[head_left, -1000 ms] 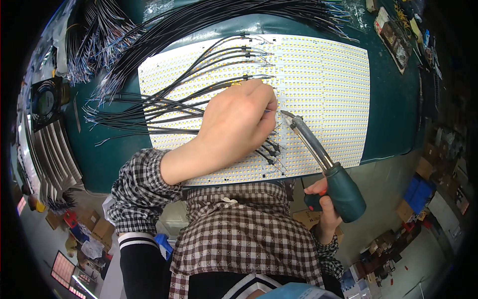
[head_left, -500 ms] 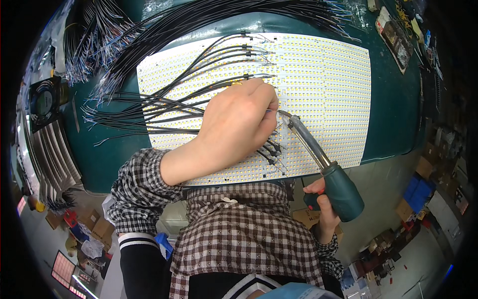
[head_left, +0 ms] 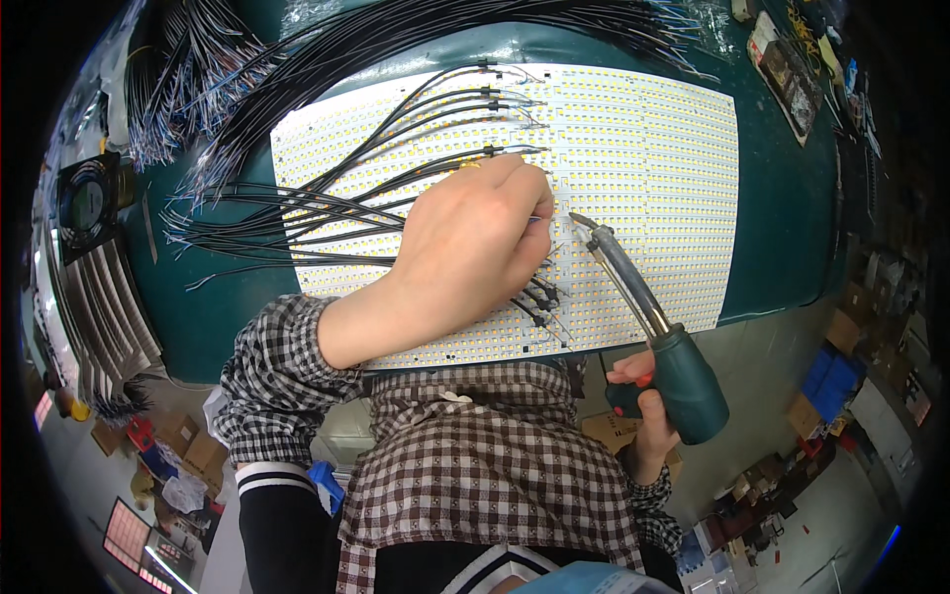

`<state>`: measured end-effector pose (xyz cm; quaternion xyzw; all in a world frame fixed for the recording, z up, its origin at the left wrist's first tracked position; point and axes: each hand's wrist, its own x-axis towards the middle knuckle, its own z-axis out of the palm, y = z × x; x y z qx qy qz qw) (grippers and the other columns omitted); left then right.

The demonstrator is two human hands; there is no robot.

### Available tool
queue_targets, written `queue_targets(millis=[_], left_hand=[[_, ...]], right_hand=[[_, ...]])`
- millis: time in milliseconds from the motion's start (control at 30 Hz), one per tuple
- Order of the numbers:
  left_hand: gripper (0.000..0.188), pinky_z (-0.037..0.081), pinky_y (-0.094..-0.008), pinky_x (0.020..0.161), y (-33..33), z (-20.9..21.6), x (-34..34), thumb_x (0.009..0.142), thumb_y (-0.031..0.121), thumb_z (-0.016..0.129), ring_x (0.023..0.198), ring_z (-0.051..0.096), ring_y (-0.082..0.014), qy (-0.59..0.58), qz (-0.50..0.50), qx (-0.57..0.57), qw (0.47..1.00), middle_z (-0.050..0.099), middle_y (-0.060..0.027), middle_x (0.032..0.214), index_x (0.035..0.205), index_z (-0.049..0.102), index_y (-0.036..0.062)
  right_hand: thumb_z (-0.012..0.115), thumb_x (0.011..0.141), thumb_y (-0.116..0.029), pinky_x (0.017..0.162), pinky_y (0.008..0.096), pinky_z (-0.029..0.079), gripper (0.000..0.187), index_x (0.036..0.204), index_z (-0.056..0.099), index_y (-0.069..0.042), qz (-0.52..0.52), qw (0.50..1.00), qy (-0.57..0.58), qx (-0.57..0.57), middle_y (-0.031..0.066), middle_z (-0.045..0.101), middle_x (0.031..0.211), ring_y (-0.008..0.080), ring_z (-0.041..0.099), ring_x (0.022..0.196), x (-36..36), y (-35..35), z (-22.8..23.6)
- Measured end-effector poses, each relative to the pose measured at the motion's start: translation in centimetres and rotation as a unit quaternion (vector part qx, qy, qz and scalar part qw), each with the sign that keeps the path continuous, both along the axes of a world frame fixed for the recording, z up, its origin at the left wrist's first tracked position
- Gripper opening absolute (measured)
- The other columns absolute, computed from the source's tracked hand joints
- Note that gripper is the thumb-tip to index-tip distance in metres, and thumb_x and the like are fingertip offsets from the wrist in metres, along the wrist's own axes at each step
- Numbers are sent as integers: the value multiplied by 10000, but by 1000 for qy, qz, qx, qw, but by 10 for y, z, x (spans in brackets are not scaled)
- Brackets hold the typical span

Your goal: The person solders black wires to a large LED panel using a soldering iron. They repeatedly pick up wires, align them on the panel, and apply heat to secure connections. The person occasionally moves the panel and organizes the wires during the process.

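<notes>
My left hand [head_left: 470,223] is closed in a pinch over the middle of a white LED panel [head_left: 673,198]. Its fingertips hold the thin end of a wire, mostly covered by the hand. Black cables [head_left: 336,210] run out from under it to the left. In my right hand [head_left: 654,426] is a soldering gun [head_left: 690,386] with a dark green handle and a red trigger. Its bent tip points up and left, just right of my left fingertips and apart from them. More black cables with bare thin ends [head_left: 539,297] lie on the panel below my left hand.
Large bundles of black cable [head_left: 336,69] lie across the back of the green table [head_left: 782,228]. A small fan [head_left: 91,194] and stacked pale strips [head_left: 104,307] stand at the left. A stained tray [head_left: 784,79] lies at the back right. Boxes [head_left: 826,381] stand on the floor.
The soldering gun has drawn back a little to the right, so its tip has come away from my left fingertips. My left hand has stayed in place.
</notes>
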<state>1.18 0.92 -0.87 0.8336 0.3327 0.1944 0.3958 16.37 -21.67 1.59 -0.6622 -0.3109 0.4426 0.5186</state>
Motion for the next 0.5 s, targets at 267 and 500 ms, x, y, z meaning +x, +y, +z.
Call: queue_targets(millis=[267, 500], left_hand=[[125, 449, -396, 617, -7, 7, -7, 765, 72, 657, 765, 567, -297, 19, 11, 107, 994, 555, -112, 862, 813, 544, 48], [252, 466, -366, 628, -29, 26, -42, 732, 16, 731, 779, 576, -284, 86, -33, 142, 986, 569, -103, 936, 938, 585, 26]], right_hand=[[603, 897, -330, 705, 343, 565, 473, 1039, 558, 119, -14, 1000, -19, -5, 193, 622, 920, 254, 654, 759, 0, -2, 1], [571, 919, -374, 794, 338, 537, 573, 1149, 516, 148, -38, 999, -25, 19, 173, 628, 913, 252, 662, 756, 2, -1, -1]])
